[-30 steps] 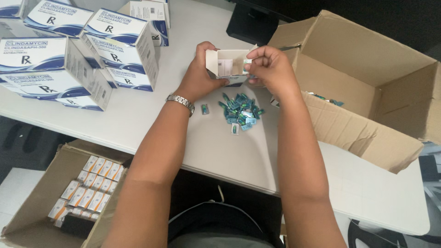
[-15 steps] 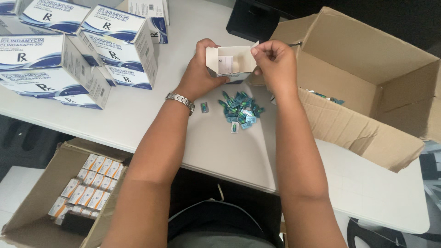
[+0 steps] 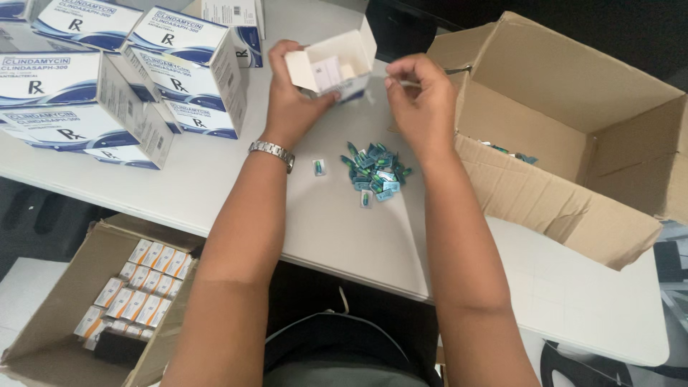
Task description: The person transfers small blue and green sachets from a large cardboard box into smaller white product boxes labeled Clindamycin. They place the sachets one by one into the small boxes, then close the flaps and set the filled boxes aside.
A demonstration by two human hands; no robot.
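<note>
A large brown carton (image 3: 566, 136) lies open on its side at right; white-and-blue boxes (image 3: 122, 79) stack far left. The left hand (image 3: 294, 93) grips a small white box (image 3: 333, 68), mouth facing right. Right hand (image 3: 423, 97) fingertips pinch together beside it. Green capsule packets (image 3: 374, 172) lie below.

open white carton (image 3: 337, 66) in left hand (image 3: 290, 107) | white-blue cartons (image 3: 107, 86) left

White-and-blue cartons (image 3: 179, 68), teal-green capsule strips (image 3: 374, 174), brown cardboard box (image 3: 566, 143), silver wristwatch (image 3: 272, 152), white table (image 3: 215, 179).
</note>
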